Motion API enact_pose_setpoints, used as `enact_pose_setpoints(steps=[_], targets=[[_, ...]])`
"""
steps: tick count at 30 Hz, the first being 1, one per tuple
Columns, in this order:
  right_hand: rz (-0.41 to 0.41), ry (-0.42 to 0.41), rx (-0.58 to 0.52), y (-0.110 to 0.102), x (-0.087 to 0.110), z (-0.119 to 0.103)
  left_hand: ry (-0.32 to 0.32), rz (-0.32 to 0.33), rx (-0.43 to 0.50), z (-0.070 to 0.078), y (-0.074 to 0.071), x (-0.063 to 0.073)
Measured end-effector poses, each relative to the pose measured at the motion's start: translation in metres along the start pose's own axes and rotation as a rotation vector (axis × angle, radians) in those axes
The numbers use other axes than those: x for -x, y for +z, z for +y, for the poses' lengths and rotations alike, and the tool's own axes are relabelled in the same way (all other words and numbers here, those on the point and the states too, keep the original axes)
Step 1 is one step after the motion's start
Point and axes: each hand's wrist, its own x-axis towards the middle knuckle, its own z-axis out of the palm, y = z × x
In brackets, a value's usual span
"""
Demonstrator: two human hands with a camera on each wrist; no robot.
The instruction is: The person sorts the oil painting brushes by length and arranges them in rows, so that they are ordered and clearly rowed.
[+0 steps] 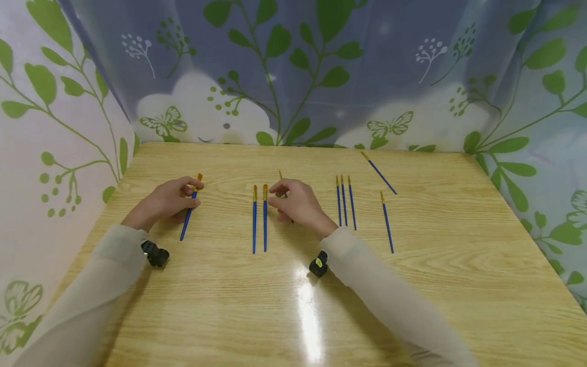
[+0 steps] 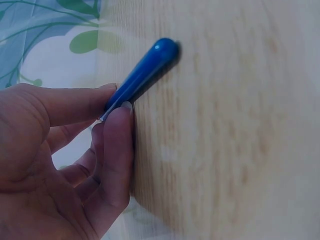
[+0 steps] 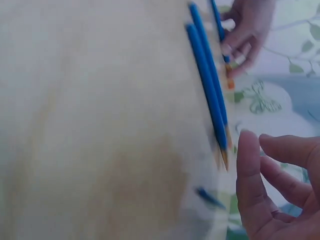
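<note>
Paintbrush with blue handle and orange bristles [image 1: 186,222] sits pinched in the left hand [image 1: 170,199], at left on the wood-grained counter [image 1: 215,306] — a light grip should steady it. The right hand [image 1: 299,202], loose and empty, should clear the two blue-handled brushes [image 1: 265,224] beside it without nudging.

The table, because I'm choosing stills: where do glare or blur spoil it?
Head view: bright glare streaks the table between the sleeves; right wrist view: table grain smeared, brushes soft-edged; left wrist view: table grain soft, brush handle sharper.
</note>
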Motion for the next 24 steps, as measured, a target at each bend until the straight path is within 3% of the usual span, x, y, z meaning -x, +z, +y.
enact_pose_setpoints(steps=[8,19,24], targets=[[0.050,-0.030,0.116,-0.025,-0.011,0.015,-0.001,-0.002,0.010,0.000,0.000,0.000],[0.030,-0.044,0.150,-0.034,-0.022,0.021,-0.016,0.008,-0.016,0.001,0.001,-0.002],[0.006,-0.037,0.215,-0.033,-0.026,0.020,-0.015,0.012,-0.031,0.001,0.000,-0.003]])
